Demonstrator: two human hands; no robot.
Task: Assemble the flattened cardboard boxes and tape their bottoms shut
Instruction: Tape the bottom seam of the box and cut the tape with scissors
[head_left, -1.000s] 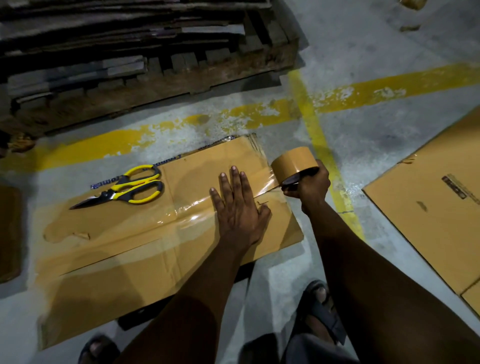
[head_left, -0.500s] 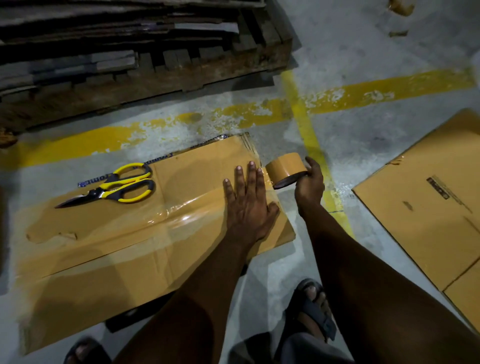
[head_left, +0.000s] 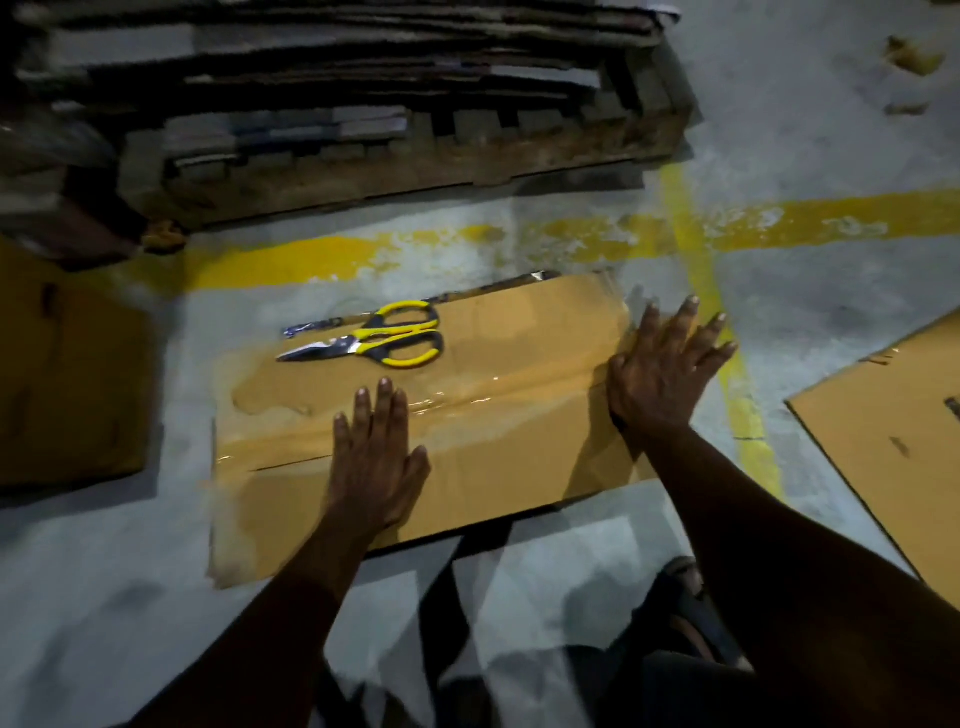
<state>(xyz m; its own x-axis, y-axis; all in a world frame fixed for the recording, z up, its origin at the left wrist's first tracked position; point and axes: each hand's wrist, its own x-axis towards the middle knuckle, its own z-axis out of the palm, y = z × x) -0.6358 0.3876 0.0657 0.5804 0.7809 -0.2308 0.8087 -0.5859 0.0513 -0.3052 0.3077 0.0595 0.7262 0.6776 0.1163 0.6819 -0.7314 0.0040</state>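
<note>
While the left hand (head_left: 376, 457) and right hand (head_left: 660, 374) press flat, fingers straight, holding nothing, on the taped box (head_left: 519, 457), yellow scissors (head_left: 374, 340) lying on it, pallet (head_left: 415, 156) behind, flat cardboard (head_left: 883, 441) at right.

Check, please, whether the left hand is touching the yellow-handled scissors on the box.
Apart. The head view shows the left hand flat on the taped box, with bare cardboard plainly visible between it and the scissors.

Two hands (head_left: 375, 467) (head_left: 661, 375), one pair of scissors (head_left: 384, 343), three cardboard pieces (head_left: 519, 327) (head_left: 67, 389) (head_left: 883, 447) on the floor (head_left: 831, 130), one wooden pallet (head_left: 415, 171)
</note>
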